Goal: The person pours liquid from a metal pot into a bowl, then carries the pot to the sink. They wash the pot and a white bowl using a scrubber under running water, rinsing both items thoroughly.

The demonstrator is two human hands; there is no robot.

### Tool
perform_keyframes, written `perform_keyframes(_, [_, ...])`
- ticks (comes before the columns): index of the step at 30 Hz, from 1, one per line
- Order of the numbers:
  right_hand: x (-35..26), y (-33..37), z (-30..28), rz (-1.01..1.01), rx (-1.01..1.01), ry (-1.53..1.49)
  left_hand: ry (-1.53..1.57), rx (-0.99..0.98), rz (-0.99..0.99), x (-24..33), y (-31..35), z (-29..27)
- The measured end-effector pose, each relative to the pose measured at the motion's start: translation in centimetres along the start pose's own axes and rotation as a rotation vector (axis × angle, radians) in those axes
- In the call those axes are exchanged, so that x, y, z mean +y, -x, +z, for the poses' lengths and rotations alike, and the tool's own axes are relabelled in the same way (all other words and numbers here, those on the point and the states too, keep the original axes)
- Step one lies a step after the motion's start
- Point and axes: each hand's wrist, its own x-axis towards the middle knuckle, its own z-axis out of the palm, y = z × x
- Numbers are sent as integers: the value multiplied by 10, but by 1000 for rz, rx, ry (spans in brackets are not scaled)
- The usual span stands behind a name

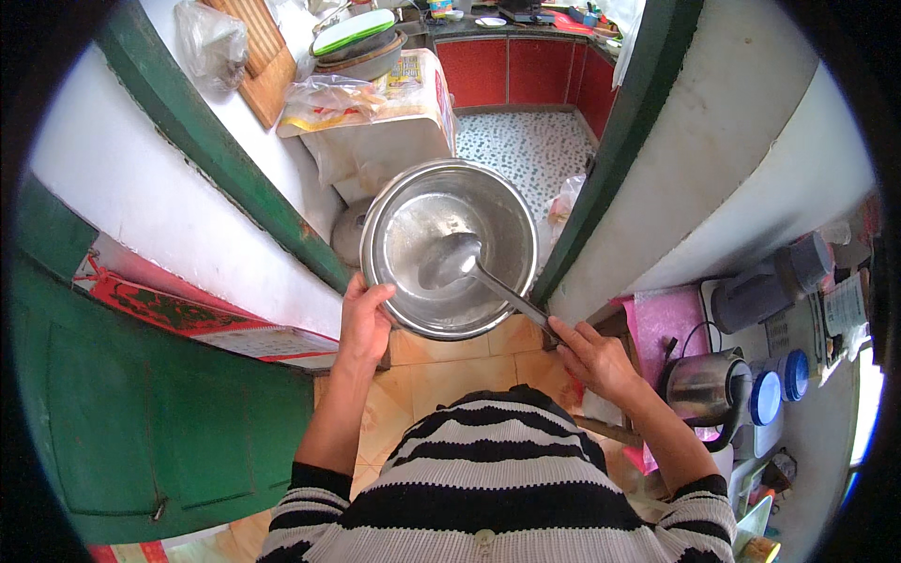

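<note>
A round stainless steel pot (399, 220) is held out in front of me at the doorway. My left hand (364, 324) grips its near left rim, thumb over the edge and the fingers mostly hidden beneath. Inside lies the bowl of a large metal serving spoon (452, 260), whose handle slants over the pot's near right rim. The end of that handle is in my right hand (594, 357), with the fingers wrapped round it. Apart from the spoon, only a bare, shiny inner wall and bottom show in the pot.
Green door frame posts (225, 159) stand close on both sides. Ahead are a covered table (375, 150) with stacked basins (361, 56) and red cabinets (474, 70). A metal kettle (704, 385) and blue-lidded jars (765, 399) stand at right; a green door (160, 403) is at left.
</note>
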Motion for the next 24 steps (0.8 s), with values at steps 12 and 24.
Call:
perform_keyframes(12, [12, -1, 13, -26, -35, 54, -33, -47, 46, -3, 2, 7])
perform_keyframes(24, [24, 19, 6, 157, 77, -157, -74, -33, 55, -1, 6, 27])
